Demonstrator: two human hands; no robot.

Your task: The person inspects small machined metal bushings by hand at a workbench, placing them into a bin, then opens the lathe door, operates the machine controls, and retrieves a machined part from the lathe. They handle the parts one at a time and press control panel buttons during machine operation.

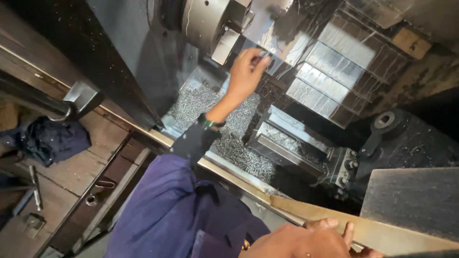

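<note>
- Left hand (246, 71) reached at 12 o'clock toward the lathe chuck (210, 21), fingers pinched on a small dark piece
- Right hand (306, 239) gripped the ledge (382, 234), fingers curled over it

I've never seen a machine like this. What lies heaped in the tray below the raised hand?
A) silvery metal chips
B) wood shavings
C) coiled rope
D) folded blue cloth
A: a heap of silvery metal chips fills the tray under the left hand, which reaches up near the chuck.
</note>
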